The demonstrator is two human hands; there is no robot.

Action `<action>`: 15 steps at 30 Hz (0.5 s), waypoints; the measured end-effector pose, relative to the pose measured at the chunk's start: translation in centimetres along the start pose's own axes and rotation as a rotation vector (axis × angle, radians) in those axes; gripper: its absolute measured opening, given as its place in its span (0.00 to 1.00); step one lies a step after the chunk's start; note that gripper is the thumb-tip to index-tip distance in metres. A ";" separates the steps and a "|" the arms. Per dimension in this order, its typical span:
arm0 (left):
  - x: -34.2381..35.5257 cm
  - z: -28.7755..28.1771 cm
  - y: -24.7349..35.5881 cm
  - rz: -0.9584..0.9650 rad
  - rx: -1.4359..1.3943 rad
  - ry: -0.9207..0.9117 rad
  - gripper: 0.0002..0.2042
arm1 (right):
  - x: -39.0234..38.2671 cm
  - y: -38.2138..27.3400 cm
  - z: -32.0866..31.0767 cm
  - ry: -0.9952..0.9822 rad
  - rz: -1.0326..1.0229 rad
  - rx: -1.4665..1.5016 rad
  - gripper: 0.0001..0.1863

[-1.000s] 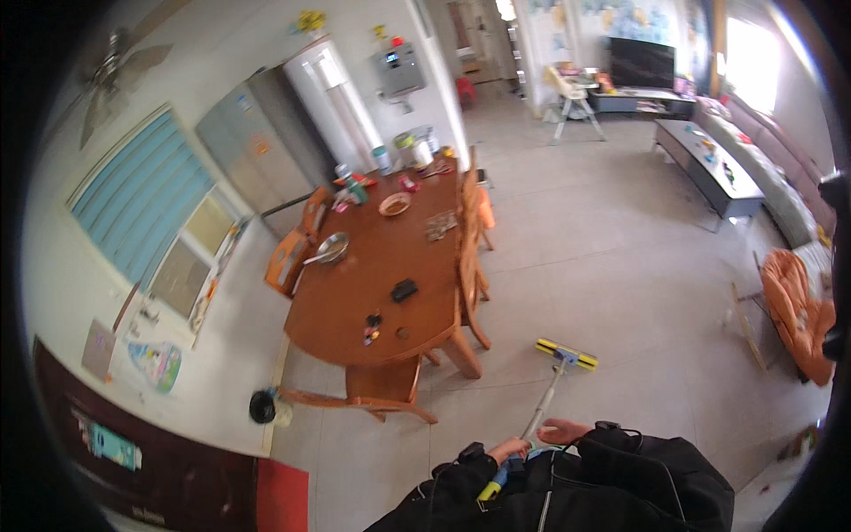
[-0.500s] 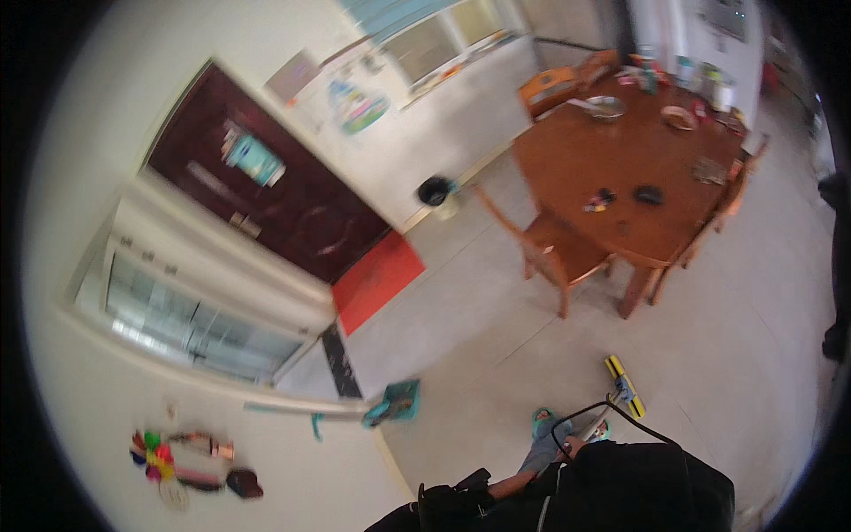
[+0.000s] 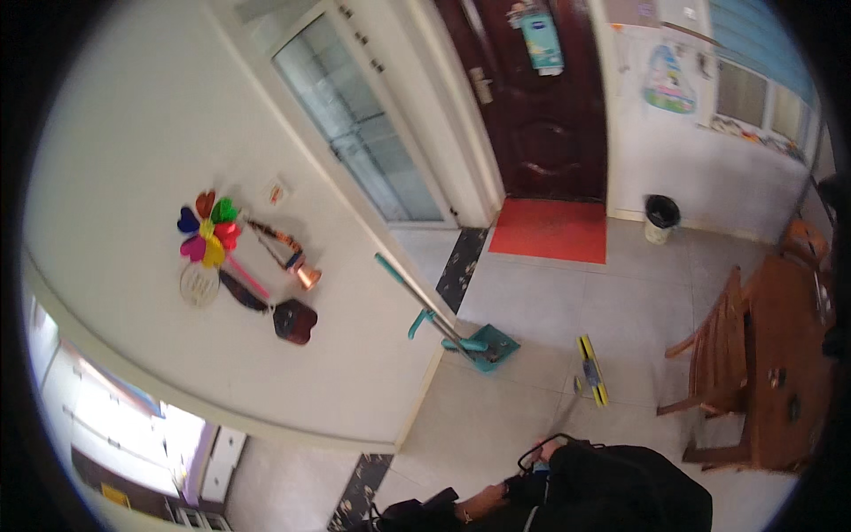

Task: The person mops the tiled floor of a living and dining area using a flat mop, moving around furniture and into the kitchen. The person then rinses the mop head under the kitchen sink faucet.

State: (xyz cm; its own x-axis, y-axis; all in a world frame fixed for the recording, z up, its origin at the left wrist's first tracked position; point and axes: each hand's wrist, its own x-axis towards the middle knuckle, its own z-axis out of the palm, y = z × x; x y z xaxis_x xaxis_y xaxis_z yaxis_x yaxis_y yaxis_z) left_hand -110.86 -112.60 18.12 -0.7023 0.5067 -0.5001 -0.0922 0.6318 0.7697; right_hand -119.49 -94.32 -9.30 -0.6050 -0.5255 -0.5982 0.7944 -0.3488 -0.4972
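Note:
A sponge mop (image 3: 592, 372) with a yellow-edged head lies on the tiled floor ahead of me, its pale handle slanting back toward my body. My right hand (image 3: 544, 451) is closed around the handle, just beyond a black sleeve and a thin black loop. Lower and to the left, my left hand (image 3: 484, 503) shows mainly at the wrist; the dark clothing hides its fingers. To the left of the mop head, a teal dustpan (image 3: 495, 348) rests on the floor by the wall corner, with a long-handled brush (image 3: 417, 297) leaning against the wall.
A wooden chair (image 3: 722, 346) and table (image 3: 784, 355) stand at the right. Farther off are a red doormat (image 3: 550, 232) before a dark door (image 3: 545, 133) and a bin (image 3: 660, 217) with a black liner. A white wall (image 3: 337, 372) with hanging ornaments borders the left.
My view has swung left, so the table has shifted to the right edge. The mop head is now closer to the dustpan. My feet no longer show.

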 end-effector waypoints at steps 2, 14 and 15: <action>0.1 -1.4 0.2 -0.080 -0.027 0.098 0.20 | 2.1 -5.3 3.8 0.160 -0.015 -0.091 0.21; 14.9 -11.0 3.8 -0.309 -0.262 0.670 0.22 | 11.9 -37.5 18.2 -0.024 -0.182 -0.196 0.11; 18.3 -11.2 3.7 -0.306 -0.308 0.756 0.18 | 13.4 -40.1 17.9 -0.044 -0.158 -0.214 0.11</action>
State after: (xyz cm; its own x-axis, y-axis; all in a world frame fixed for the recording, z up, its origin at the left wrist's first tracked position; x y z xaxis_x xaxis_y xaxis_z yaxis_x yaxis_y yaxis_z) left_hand -131.97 -107.57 16.22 -0.8857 -0.2539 -0.3886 -0.4634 0.4344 0.7723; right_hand -158.47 -101.21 13.86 -0.7139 -0.5123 -0.4775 0.6586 -0.2595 -0.7063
